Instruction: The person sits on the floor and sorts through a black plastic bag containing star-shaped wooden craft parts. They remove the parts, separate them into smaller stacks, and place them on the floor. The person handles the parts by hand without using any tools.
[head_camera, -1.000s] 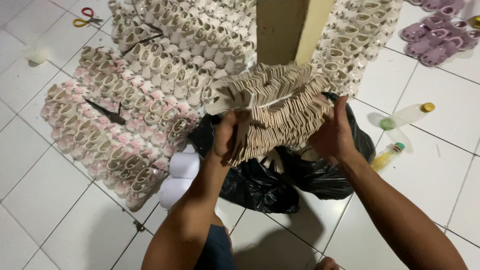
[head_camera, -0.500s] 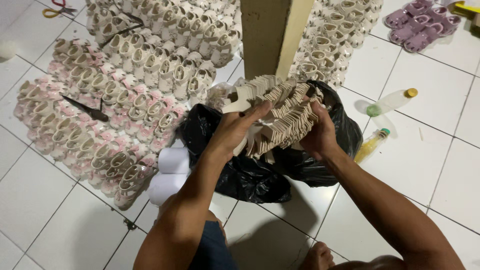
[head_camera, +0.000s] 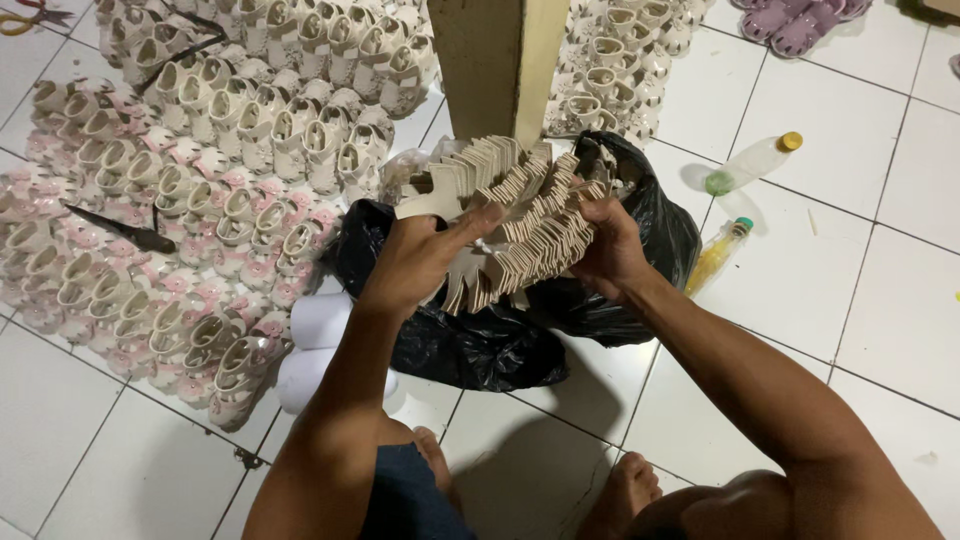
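Observation:
Both my hands hold a thick fanned stack of beige cut shoe pieces (head_camera: 520, 215) over an open black plastic bag (head_camera: 470, 335). My left hand (head_camera: 420, 255) grips the stack's left end, thumb on top. At the right end my right hand (head_camera: 605, 245) clasps it from behind. The stack hangs just above the bag's mouth, in front of a wooden post (head_camera: 500, 60).
Rows of small cream and pink children's sandals (head_camera: 170, 230) cover the white tiled floor at left and behind the post. Two white rolls (head_camera: 315, 340) lie beside the bag. Two plastic bottles (head_camera: 745, 165) lie at right. My bare feet (head_camera: 625, 485) rest below.
The stack has come down and closer to the bag's mouth. My left hand has shifted onto its top left end, and the view has tilted down slightly.

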